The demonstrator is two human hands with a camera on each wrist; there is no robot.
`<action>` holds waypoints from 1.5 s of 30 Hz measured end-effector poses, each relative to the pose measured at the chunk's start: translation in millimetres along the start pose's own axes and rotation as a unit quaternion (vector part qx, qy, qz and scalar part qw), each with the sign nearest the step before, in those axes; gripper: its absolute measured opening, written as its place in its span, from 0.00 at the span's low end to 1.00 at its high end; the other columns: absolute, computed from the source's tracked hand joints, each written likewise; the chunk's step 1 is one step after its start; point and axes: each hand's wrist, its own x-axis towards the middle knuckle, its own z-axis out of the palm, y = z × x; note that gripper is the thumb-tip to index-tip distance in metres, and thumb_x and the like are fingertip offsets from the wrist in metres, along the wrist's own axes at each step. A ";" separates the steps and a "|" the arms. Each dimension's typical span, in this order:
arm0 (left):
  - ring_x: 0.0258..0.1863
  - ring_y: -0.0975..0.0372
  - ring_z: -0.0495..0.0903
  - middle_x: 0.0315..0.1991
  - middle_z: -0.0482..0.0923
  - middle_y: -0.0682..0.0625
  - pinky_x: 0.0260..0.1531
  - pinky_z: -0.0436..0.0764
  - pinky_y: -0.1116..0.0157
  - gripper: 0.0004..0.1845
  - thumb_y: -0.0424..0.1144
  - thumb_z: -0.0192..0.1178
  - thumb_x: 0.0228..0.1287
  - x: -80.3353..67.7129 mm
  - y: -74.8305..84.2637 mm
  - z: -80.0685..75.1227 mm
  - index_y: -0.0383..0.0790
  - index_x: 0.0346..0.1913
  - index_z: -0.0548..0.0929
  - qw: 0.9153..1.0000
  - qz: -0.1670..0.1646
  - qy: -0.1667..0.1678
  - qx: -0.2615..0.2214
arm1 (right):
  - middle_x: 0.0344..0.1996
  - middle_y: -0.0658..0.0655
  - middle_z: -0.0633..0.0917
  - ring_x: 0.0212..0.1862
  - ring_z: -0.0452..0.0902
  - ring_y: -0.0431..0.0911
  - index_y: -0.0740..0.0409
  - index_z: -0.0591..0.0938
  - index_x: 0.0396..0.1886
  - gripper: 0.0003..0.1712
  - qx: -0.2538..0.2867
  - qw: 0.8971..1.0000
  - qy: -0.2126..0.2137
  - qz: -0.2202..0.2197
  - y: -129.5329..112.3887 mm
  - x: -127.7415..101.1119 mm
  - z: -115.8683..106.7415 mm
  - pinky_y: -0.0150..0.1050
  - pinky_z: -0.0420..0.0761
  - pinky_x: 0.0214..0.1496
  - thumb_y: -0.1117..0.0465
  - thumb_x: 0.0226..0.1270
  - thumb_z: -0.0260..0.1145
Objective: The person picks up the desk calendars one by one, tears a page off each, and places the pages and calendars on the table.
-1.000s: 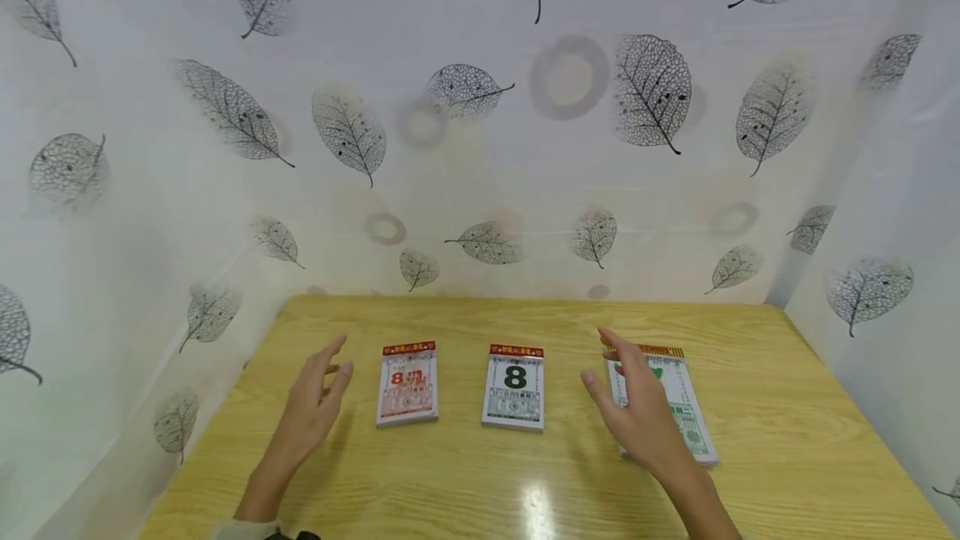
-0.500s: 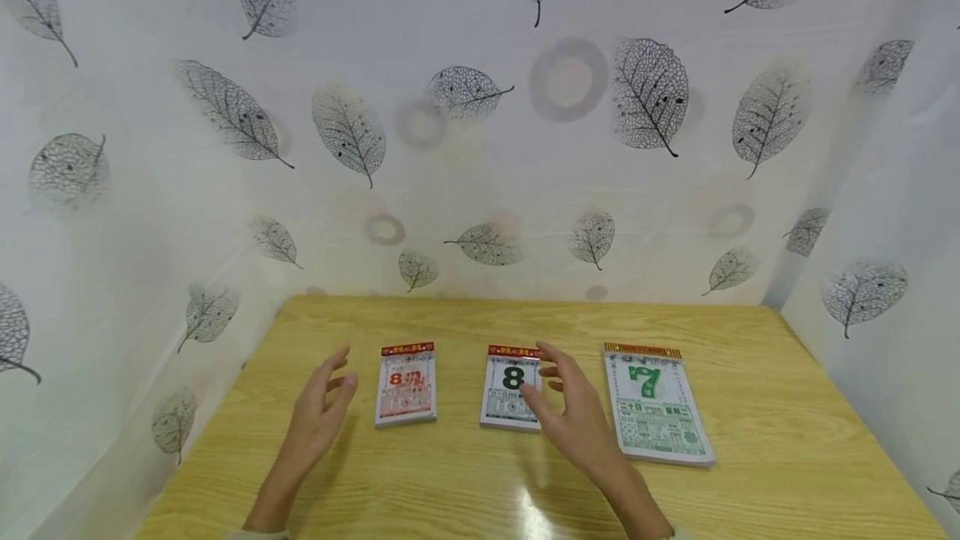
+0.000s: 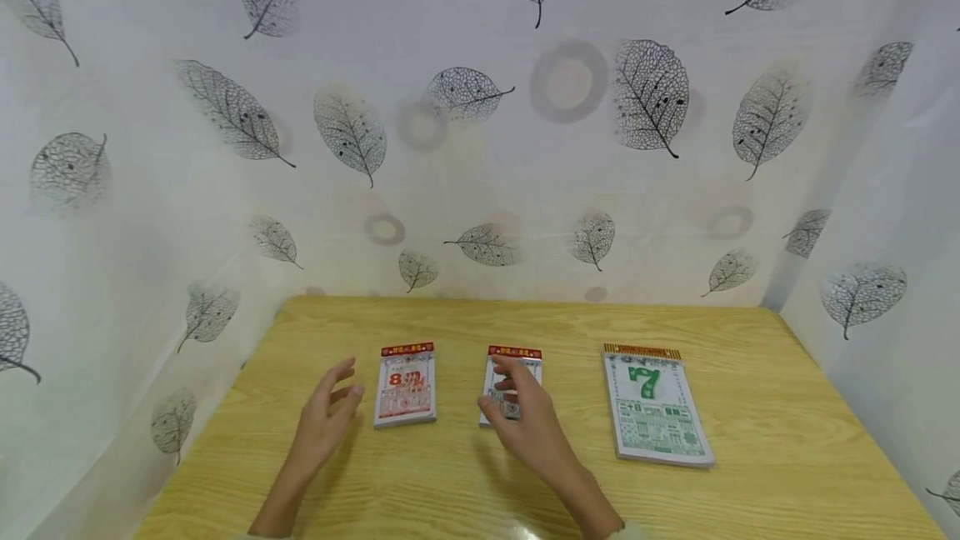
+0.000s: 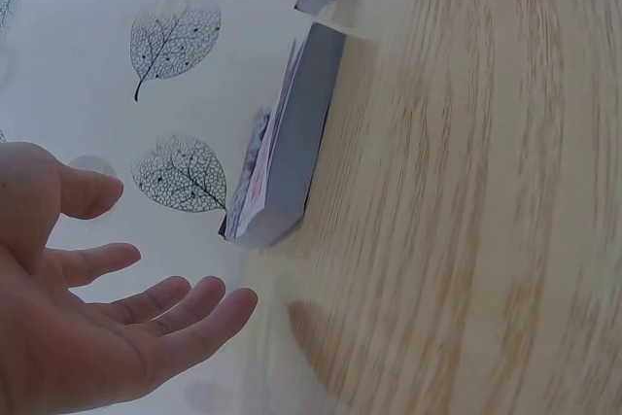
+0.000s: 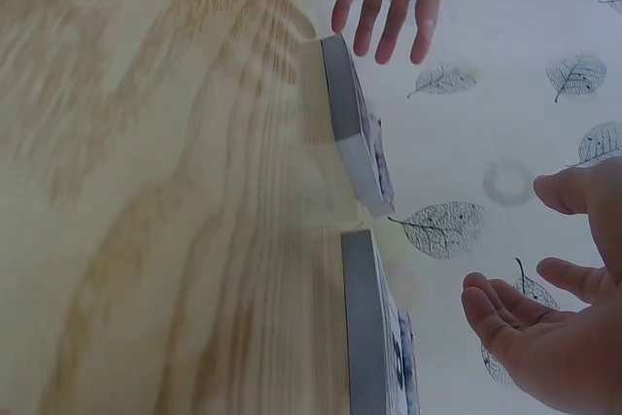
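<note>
**hovering with both hands free, three calendar pads flat in a row**

left hand [image 3: 322, 427] hangs just left of the red-print pad [image 3: 406, 394], fingers spread and loosely bent, pinching nothing. right hand [image 3: 528, 423] hangs over the grey-print pad [image 3: 532, 368], hiding part of it; fingers apart, thumb off to the side, also holding nothing. green-print pad [image 3: 656, 407] lies off to the right, no hand near it.

progress, my judgement: row looks laid out, all three face up, apart, headers toward the back. no pad gripped or lifted; no loose page visible. whether more handling is left, can't tell.

edges: pads sit well inside the table [image 3: 420, 482], set back toward the patterned sheet [image 3: 570, 157] but not touching it. red and grey pads have a narrow gap; grey to green is wider. bare wood in front and right of green gives room to slide. wrist views show pad sides rising off the wood, so edges look easy to pinch.
</note>
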 end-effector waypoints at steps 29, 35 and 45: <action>0.57 0.40 0.80 0.59 0.77 0.26 0.53 0.84 0.57 0.24 0.29 0.60 0.72 2.7 -3.3 15.9 0.18 0.65 0.72 0.998 -0.058 -0.017 -0.001 | 0.51 0.67 0.82 0.48 0.83 0.56 0.72 0.76 0.62 0.26 0.038 0.998 -0.037 0.044 -0.4 15.2 78.1 0.39 0.86 0.49 0.67 0.67 0.70; 0.56 0.39 0.81 0.58 0.77 0.25 0.51 0.85 0.57 0.24 0.27 0.60 0.70 3.1 -1.4 19.8 0.16 0.64 0.72 0.998 -0.064 -0.023 -0.015 | 0.49 0.65 0.84 0.46 0.83 0.51 0.73 0.78 0.60 0.25 0.038 0.996 -0.039 0.073 6.1 18.5 87.1 0.36 0.86 0.47 0.67 0.67 0.70; 0.56 0.39 0.81 0.60 0.76 0.24 0.48 0.82 0.70 0.23 0.22 0.60 0.68 5.0 0.2 26.2 0.14 0.63 0.72 0.997 -0.066 -0.013 -0.045 | 0.34 0.56 0.87 0.36 0.81 0.43 0.70 0.86 0.48 0.15 0.007 0.998 0.009 0.067 9.3 23.1 92.2 0.34 0.82 0.40 0.71 0.61 0.71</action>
